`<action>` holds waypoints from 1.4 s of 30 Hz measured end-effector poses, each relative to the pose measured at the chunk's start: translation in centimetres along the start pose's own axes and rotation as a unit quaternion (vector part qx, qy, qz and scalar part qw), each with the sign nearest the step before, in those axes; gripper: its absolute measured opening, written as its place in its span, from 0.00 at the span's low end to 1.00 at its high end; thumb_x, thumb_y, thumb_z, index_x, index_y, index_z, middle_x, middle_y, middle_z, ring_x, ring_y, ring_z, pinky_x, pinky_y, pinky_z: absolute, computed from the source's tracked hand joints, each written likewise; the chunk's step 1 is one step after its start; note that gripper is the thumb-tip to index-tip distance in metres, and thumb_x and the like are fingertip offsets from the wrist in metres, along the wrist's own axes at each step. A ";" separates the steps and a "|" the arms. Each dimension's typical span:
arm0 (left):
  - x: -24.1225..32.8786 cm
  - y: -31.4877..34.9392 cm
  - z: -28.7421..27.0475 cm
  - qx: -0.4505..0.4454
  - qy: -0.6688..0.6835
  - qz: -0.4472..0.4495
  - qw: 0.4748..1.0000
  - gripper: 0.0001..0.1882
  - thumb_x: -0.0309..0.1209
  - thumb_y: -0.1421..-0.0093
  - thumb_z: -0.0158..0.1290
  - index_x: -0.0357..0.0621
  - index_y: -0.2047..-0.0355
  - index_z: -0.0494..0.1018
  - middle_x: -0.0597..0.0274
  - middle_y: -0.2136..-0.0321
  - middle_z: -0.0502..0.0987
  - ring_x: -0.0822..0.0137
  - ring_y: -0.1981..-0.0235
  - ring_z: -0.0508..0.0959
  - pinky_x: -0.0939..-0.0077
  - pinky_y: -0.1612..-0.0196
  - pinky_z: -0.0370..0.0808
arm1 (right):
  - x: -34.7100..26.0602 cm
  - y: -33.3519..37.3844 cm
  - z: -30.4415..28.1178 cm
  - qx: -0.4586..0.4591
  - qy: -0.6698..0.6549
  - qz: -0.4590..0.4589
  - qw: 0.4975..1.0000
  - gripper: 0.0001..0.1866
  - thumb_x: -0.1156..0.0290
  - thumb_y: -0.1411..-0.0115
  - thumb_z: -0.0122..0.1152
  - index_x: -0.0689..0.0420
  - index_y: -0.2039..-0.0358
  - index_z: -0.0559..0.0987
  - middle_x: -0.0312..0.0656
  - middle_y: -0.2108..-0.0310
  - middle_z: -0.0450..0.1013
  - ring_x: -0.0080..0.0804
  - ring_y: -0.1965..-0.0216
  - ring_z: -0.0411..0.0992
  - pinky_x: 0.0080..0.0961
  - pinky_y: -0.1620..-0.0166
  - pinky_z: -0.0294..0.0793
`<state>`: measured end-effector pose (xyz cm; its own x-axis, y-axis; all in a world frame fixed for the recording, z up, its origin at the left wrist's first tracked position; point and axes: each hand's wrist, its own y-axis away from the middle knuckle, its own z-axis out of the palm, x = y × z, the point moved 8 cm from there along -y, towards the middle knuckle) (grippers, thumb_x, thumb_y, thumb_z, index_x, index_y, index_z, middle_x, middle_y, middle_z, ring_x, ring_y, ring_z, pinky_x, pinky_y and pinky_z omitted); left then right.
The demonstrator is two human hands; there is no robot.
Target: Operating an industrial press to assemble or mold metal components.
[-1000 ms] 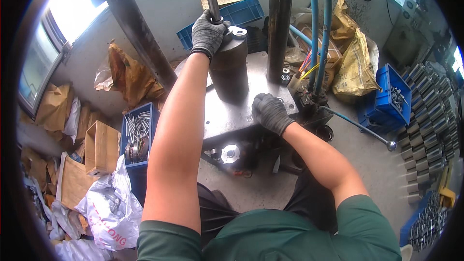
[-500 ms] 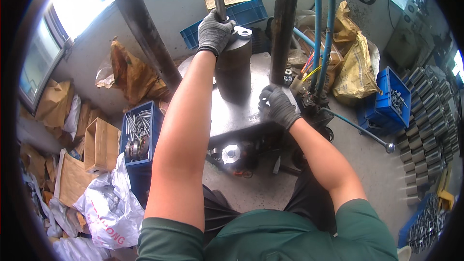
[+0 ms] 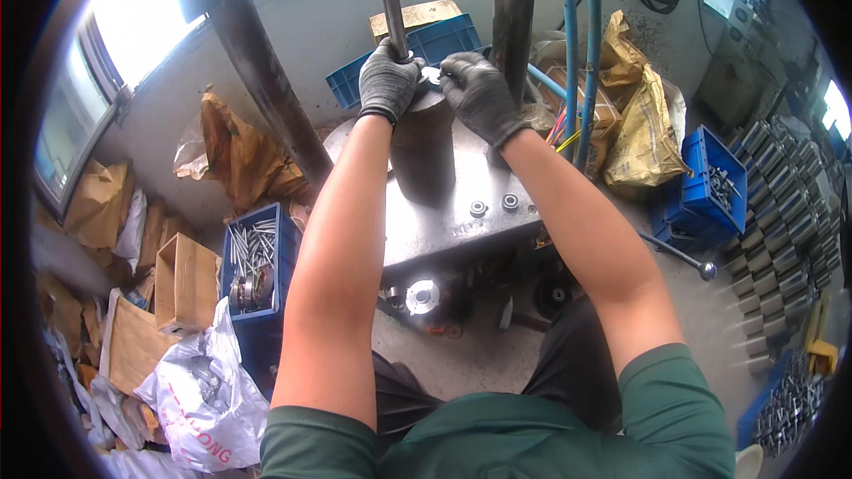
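My left hand (image 3: 389, 82), in a grey knit glove, is closed around the lower end of an upright steel rod (image 3: 391, 9). A light metal part (image 3: 432, 75) shows at the rod's foot, on top of a dark steel cylinder block (image 3: 423, 155). My right hand (image 3: 479, 93), gloved too, is over that part's right end with fingers curled in; whatever they pinch is hidden. The block stands on a bare metal press table (image 3: 417, 229). Two small ring-shaped bearings (image 3: 509, 202) lie on the table, right of the block.
Dark press columns (image 3: 271, 71) flank the table. Blue hoses (image 3: 594, 53) hang at the right. A blue crate of metal rods (image 3: 282, 253) stands left, a blue bin (image 3: 710, 182) right. Stacked metal cylinders (image 3: 772, 222) line the far right. A ball-ended lever (image 3: 706, 270) juts out.
My right hand has moved from the table, by the bearings, up to the metal part on the block. My left hand keeps its hold at the rod's foot. The view has shifted slightly.
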<state>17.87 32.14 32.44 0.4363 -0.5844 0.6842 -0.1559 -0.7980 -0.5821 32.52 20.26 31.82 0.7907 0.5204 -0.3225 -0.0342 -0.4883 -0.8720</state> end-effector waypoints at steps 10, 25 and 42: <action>-0.4 0.2 -1.2 0.013 0.064 -0.024 0.998 0.22 0.29 0.45 0.71 0.43 0.49 0.81 0.63 0.67 0.84 0.72 0.67 0.83 0.73 0.59 0.82 | 1.2 -0.9 3.7 -0.157 0.160 0.083 0.971 0.19 0.52 0.30 0.57 0.47 0.48 0.86 0.46 0.50 0.80 0.49 0.45 0.77 0.46 0.39 0.76; -1.2 2.7 -3.4 0.250 0.507 0.090 0.820 0.30 0.16 0.37 0.63 0.41 0.37 0.65 0.61 0.61 0.77 0.72 0.65 0.78 0.76 0.60 0.80 | 0.5 -0.4 2.4 -0.161 0.088 0.157 0.970 0.29 0.51 0.35 0.66 0.48 0.36 0.78 0.52 0.51 0.83 0.56 0.44 0.76 0.47 0.38 0.75; 4.5 0.8 -3.5 0.123 0.358 0.014 0.925 0.12 0.12 0.41 0.54 0.42 0.65 0.66 0.62 0.79 0.72 0.69 0.81 0.77 0.75 0.80 0.76 | -2.7 2.6 -2.3 -0.210 0.168 0.026 0.963 0.14 0.70 0.33 0.53 0.50 0.51 0.84 0.45 0.56 0.81 0.47 0.51 0.78 0.44 0.45 0.77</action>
<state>16.55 28.40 36.60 -0.2780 -0.6228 0.7313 0.0871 -0.7745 -0.6265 31.68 15.91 31.26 0.9499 0.2669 -0.1624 0.1160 -0.7841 -0.6097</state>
